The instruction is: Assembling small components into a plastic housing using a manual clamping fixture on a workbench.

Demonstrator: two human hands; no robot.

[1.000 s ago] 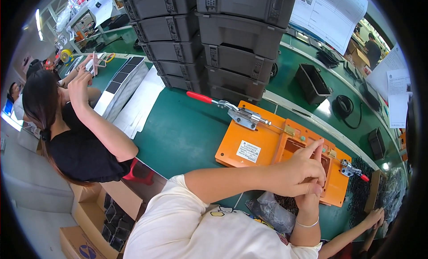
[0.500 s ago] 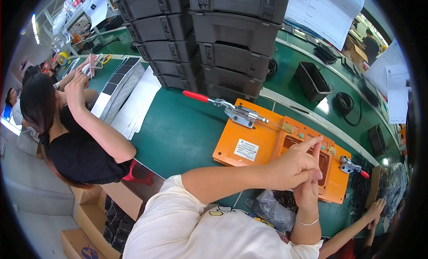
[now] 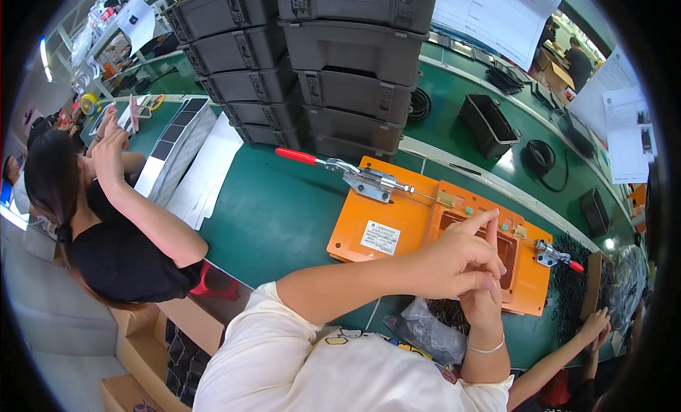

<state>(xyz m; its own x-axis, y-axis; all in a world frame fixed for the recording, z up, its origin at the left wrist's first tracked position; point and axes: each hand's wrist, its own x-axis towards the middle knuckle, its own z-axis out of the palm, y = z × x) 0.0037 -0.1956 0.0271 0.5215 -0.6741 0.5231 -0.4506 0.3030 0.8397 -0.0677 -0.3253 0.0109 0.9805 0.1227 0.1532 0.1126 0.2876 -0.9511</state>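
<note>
My left hand [image 3: 450,263] and my right hand [image 3: 484,307] meet above an orange fixture [image 3: 355,217]. Their fingers press together and overlap, the left lying over part of the right. Anything small between the fingertips is hidden from me. The fixture has a recessed middle. On its left side sits a toggle clamp [image 3: 372,183] with a long red handle, and on its right a smaller red-tipped clamp [image 3: 557,256]. Neither clamp is touched by my hands. Below my left forearm, a clear plastic bag [image 3: 425,334] with dark small parts lies at the table edge.
Tall stacks of black crates [image 3: 347,53] stand behind the fixture. A black bin [image 3: 488,124] and a coiled cable [image 3: 540,156] lie on the green bench [image 3: 262,199]. A co-worker [image 3: 120,234] sits at left; another person's hands [image 3: 594,327] reach in at lower right, near dark parts [image 3: 567,291].
The view has shifted slightly, so the fixture and crates appear a little further left. My hands stay joined over the fixture, with the fingers slightly rearranged.
</note>
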